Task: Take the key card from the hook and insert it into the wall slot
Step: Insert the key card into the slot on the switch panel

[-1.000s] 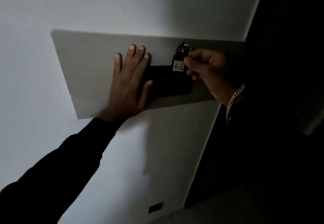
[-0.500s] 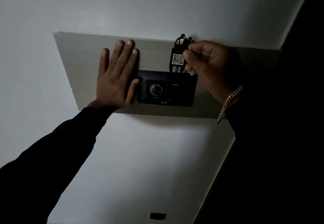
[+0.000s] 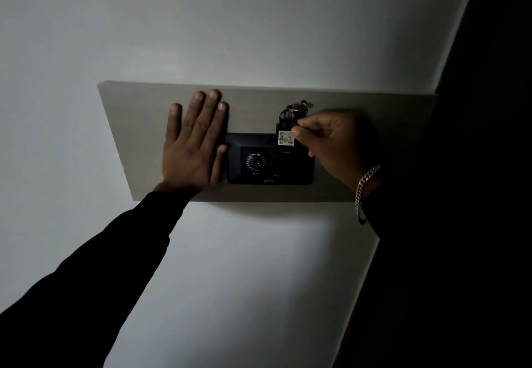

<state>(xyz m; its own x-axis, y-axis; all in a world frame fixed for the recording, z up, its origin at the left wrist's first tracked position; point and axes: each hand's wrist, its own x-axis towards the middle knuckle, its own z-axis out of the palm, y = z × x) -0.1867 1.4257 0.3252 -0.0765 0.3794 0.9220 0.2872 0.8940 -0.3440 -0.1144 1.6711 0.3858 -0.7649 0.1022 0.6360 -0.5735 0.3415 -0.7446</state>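
A black key card (image 3: pixel 285 128) with a white "402" label and a metal ring at its top stands upright over the right half of a black wall unit (image 3: pixel 269 159). My right hand (image 3: pixel 331 140) pinches the card's right edge between thumb and fingers. The card's lower end reaches the slot (image 3: pixel 286 152) on the unit's right side; how deep it sits I cannot tell. My left hand (image 3: pixel 193 143) lies flat, fingers spread, on the grey wall panel (image 3: pixel 138 125) just left of the unit, thumb touching its edge.
The unit's left half carries a round dial (image 3: pixel 255 161). White wall surrounds the panel. Right of the panel's end lies a dark doorway or corner (image 3: pixel 475 166). The scene is dim.
My right hand has moved the key card downward, from above the unit onto its right side at the slot. The left hand stays pressed on the panel.
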